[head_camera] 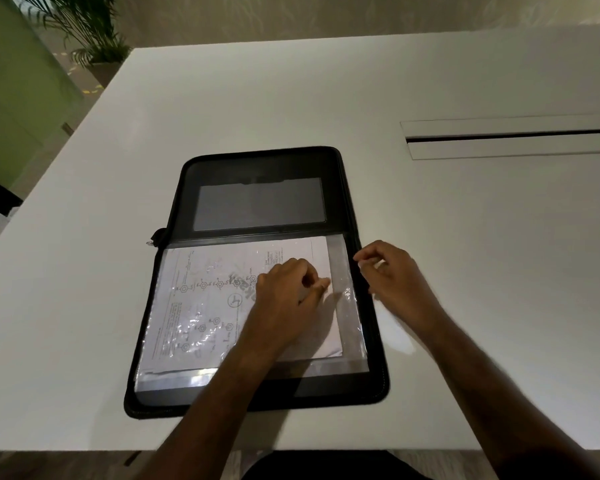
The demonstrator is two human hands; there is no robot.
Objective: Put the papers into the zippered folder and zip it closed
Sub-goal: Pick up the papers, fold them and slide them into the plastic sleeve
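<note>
Papers (201, 299), white printed sheets, sit in the open black zippered folder (264, 164)'s clear sleeve; left hand (288, 289) pinches them, right hand (392, 275) hovers curled, empty; seat them fully before zipping.

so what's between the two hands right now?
Head view: the right strip of the clear sleeve over the papers, then the folder edge. Left hand rests on the sleeve; right hand is at the edge.

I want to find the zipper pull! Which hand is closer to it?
Left. The left hand rests on the papers, right of the zipper pull; the right hand lies beyond the folder's opposite edge.
</note>
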